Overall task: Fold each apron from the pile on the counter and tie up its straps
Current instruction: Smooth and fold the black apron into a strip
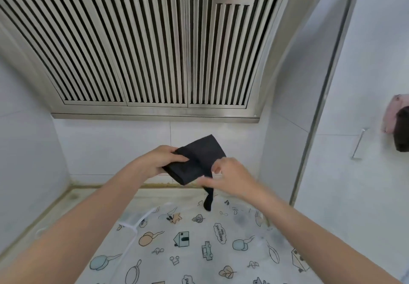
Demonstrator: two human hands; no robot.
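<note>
Left hand (159, 160) gripping folded black apron (199, 158), right hand (228, 176) pinching its strap (208, 197) above patterned apron (199, 246).

We hold both bare arms out in front of us, raised up. Our left hand (163, 160) has its thumb on top and its fingers (164, 170) curled underneath, gripping. Our right hand (228, 176) is bent at the wrist, pinching with thumb and fingertips.
</note>
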